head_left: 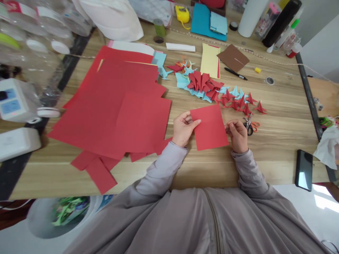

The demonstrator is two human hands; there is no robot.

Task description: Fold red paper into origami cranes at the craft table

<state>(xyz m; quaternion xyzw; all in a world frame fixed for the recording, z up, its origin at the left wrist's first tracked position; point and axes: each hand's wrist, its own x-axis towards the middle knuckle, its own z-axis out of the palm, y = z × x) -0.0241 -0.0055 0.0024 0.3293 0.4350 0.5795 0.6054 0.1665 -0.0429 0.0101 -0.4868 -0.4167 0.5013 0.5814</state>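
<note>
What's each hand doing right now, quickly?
Left hand: closed on the red square sheet, thumb on top.
Right hand: fingers curled in at the sheet's right edge; whether they touch it can't be told.

Black phone [303, 170], yellow tape measure [182, 14]

At centre, a plain red sheet [210, 128]; beneath, a light-brown surface [206, 173] with darker wood-grain streaks.
</note>
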